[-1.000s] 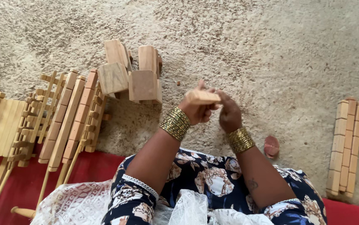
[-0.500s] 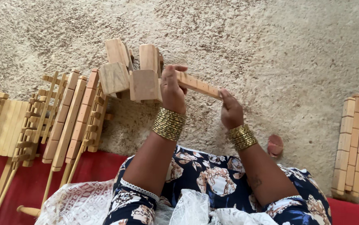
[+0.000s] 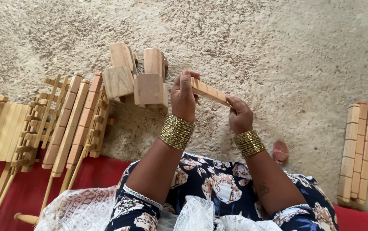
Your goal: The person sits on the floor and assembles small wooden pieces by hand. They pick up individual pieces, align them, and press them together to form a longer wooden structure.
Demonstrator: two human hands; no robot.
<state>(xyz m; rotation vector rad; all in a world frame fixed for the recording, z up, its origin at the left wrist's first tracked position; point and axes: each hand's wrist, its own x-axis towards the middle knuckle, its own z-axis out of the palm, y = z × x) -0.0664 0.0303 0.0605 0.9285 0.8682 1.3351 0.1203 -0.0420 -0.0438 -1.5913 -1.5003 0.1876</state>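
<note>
**A:** So what's being held there? A wooden stick (image 3: 209, 92), flat, with notches cut along it, is gripped at both ends above the beige carpet (image 3: 278, 51).

**B:** Yep. The left hand (image 3: 184, 96) is closed around the upper left end, fingers wrapped over the top. The lower right end is pinched by the right hand (image 3: 239, 114). So the hands are kept apart, joined only by the stick, which is tilted down to the right.

**A:** Gold bangles (image 3: 176, 131) are worn on both wrists, and a dark floral dress (image 3: 218, 188) is seen below.

**B:** Just left of the left hand, four chunky wooden blocks (image 3: 137, 75) are stood together on the carpet. Further left, a pile of notched wooden slats and ladder-like frames (image 3: 70, 117) is laid out, partly over a red cloth (image 3: 30, 196).

**A:** A stack of similar notched sticks (image 3: 357, 149) is placed well apart at the right edge, and a small reddish stone (image 3: 280, 151) is seen near the right wrist.
</note>
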